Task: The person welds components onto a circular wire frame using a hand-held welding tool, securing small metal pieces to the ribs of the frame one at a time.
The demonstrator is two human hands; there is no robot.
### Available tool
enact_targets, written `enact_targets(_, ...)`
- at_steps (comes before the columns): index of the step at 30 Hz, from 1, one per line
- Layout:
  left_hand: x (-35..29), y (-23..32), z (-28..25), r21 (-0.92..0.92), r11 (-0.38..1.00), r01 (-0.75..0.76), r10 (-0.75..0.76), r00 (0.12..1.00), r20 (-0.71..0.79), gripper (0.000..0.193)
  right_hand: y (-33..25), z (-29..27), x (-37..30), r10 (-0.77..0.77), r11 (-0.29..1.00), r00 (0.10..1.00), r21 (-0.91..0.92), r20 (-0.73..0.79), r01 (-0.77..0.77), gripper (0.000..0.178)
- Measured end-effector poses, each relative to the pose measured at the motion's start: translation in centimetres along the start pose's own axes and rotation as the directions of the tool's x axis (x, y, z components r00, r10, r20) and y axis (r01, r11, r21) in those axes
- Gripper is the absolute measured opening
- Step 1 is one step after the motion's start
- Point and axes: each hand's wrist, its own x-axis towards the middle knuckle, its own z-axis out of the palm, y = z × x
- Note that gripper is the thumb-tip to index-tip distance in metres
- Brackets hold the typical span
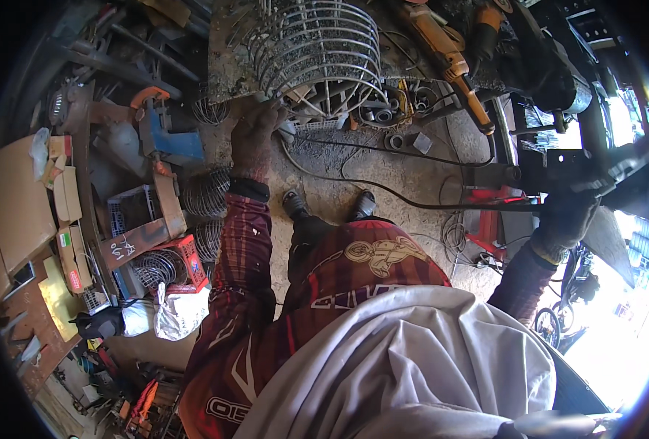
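My left hand [253, 139], in a dark brown glove, is raised at the near edge of the workbench [229, 73]. Its fingers are curled close to the lower rim of a round wire cage [324, 62] made of bent metal rods. What lies inside those fingers is hidden. Out to the right, my gloved right hand [564, 219] is closed around a grey metal tool [617, 170], blurred and against bright light, its kind unclear. A black cable [383, 196] runs from beside the left hand across to the right hand.
Orange power tools [449, 62] lie at the bench's right side. Below is a crate [390, 113] of metal parts. Coiled wire rings [206, 194], a blue metal piece [174, 143], a red crate [193, 263] and cardboard [28, 205] crowd the left. A red stand [489, 223] is at right.
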Motion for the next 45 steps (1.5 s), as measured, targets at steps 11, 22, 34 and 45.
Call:
enact_targets(11, 0.0, -0.2, 0.4, 0.021, 0.999, -0.025, 0.025, 0.999, -0.042, 0.038, -2.3, 2.2, -0.7, -0.228, 0.921, 0.967, 0.348, 0.111, 0.177, 0.023)
enact_targets(22, 0.0, -0.1, 0.0, -0.026, 0.999, -0.035, 0.035, 0.999, -0.02, 0.035, -1.8, 5.5, -1.4, -0.223, 0.892, 0.948, 0.44, 0.227, 0.104, 0.023)
enact_targets(34, 0.1, -0.3, 0.2, -0.158, 0.987, -0.033, 0.031, 0.999, -0.017, 0.028, 2.1, 6.4, -2.6, -0.027, 0.689, 0.839, 0.619, 0.544, -0.378, 0.047)
enact_targets(45, 0.3, -0.9, -0.7, -0.156, 0.987, -0.042, 0.05, 0.998, 0.049, 0.03, 1.1, 6.7, -1.3, -0.127, 0.667, 0.875, 0.693, 0.468, -0.274, 0.073)
